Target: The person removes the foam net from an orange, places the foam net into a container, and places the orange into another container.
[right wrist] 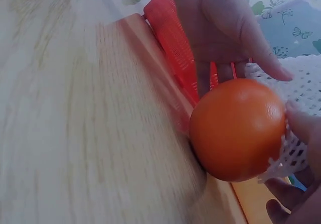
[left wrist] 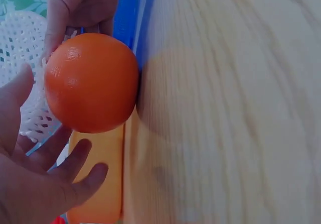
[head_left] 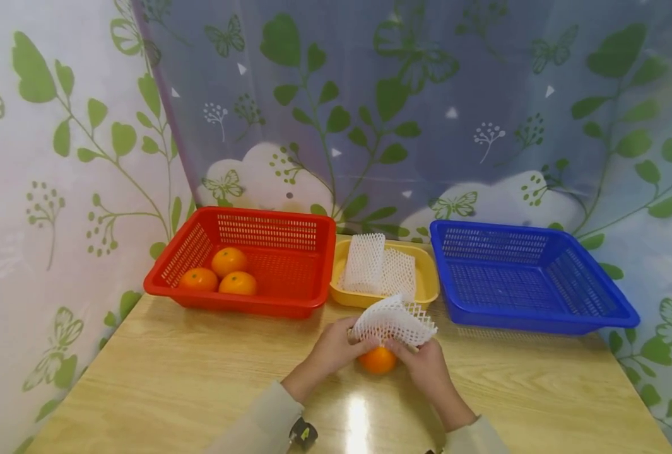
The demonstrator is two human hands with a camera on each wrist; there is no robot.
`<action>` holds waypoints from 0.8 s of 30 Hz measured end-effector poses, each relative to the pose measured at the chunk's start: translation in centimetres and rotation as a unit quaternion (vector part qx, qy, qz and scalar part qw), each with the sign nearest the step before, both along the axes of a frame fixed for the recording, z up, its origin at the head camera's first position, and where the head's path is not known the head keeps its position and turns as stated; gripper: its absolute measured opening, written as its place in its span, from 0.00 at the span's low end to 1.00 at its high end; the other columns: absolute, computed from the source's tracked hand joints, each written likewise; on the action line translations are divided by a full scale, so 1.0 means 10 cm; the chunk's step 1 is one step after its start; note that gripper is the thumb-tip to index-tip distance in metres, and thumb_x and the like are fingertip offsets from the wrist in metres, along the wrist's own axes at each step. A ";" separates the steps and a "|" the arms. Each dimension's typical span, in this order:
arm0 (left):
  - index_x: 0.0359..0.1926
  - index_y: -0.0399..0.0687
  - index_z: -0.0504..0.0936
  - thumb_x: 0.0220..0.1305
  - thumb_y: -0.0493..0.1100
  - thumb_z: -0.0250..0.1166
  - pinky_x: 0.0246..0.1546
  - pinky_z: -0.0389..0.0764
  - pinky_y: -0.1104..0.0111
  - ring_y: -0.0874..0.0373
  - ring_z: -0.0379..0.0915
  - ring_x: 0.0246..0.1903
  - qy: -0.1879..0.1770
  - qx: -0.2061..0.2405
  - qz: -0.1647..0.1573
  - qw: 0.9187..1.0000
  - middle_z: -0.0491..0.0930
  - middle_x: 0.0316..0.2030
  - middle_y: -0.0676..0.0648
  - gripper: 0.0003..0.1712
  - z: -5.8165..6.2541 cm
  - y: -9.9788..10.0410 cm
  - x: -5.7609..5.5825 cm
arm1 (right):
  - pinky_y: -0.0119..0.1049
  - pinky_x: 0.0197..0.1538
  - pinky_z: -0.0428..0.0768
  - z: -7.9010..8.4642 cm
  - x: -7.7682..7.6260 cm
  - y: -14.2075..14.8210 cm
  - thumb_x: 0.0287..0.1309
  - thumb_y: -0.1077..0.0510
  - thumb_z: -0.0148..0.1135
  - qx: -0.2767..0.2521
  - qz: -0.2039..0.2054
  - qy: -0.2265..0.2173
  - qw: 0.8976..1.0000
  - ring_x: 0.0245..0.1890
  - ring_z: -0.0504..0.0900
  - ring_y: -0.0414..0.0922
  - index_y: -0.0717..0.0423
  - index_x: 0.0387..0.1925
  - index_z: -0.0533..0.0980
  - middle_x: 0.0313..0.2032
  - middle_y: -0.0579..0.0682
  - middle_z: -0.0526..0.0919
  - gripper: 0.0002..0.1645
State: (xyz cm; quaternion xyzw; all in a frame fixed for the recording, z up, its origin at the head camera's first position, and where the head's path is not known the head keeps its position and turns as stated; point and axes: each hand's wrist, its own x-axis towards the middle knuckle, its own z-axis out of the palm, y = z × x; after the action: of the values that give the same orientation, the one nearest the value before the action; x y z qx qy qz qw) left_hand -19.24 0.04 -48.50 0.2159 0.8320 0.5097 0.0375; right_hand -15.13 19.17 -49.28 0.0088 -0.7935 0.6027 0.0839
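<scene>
An orange (head_left: 378,360) sits on the table in front of me, its top partly under a white foam fruit net (head_left: 395,321). My left hand (head_left: 336,343) holds the net's left side, thumb in front and index finger behind; its other fingers are spread loosely beside the orange (left wrist: 93,83) in the left wrist view. On the opposite side my right hand (head_left: 426,366) pinches the net (right wrist: 296,153) between thumb and fingers, close against the orange (right wrist: 238,129). The lower part of the fruit is bare in both wrist views.
At the back left stands a red basket (head_left: 273,309) with three oranges (head_left: 238,284) in it. A yellow tray (head_left: 426,277) behind my hands holds more foam nets (head_left: 364,263). To the right is a blue basket (head_left: 540,318). Patterned cloth (head_left: 324,94) rises behind the wooden table (head_left: 199,372).
</scene>
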 end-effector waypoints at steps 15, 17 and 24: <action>0.56 0.44 0.79 0.62 0.47 0.68 0.50 0.79 0.65 0.60 0.78 0.44 -0.006 0.030 -0.027 0.999 0.83 0.48 0.49 0.23 -0.01 0.08 0.03 | 0.23 0.52 0.74 0.02 -0.02 -0.07 0.53 0.64 0.71 -0.036 -0.040 0.045 0.998 0.49 0.77 0.32 0.65 0.58 0.70 0.53 0.58 0.79 0.31; 0.54 0.43 0.80 0.62 0.46 0.68 0.49 0.79 0.66 0.60 0.78 0.42 -0.005 0.032 -0.015 0.999 0.83 0.46 0.49 0.21 -0.01 0.09 0.03 | 0.23 0.51 0.75 0.02 -0.03 -0.07 0.53 0.65 0.71 -0.038 -0.032 0.052 0.997 0.48 0.78 0.33 0.65 0.57 0.71 0.52 0.58 0.80 0.30; 0.50 0.42 0.82 0.61 0.44 0.69 0.49 0.80 0.63 0.58 0.79 0.42 0.005 0.019 0.015 1.000 0.84 0.44 0.49 0.18 0.05 0.16 0.03 | 0.25 0.48 0.78 0.01 -0.01 -0.04 0.56 0.62 0.69 -0.035 -0.047 0.027 0.998 0.46 0.79 0.34 0.65 0.56 0.73 0.50 0.57 0.81 0.27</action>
State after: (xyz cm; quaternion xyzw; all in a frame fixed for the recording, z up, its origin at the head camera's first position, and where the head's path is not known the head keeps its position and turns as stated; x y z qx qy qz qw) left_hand -18.94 1.60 -48.01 0.2066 0.8256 0.5246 0.0221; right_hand -15.24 18.76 -49.19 -0.0152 -0.7689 0.6251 0.1335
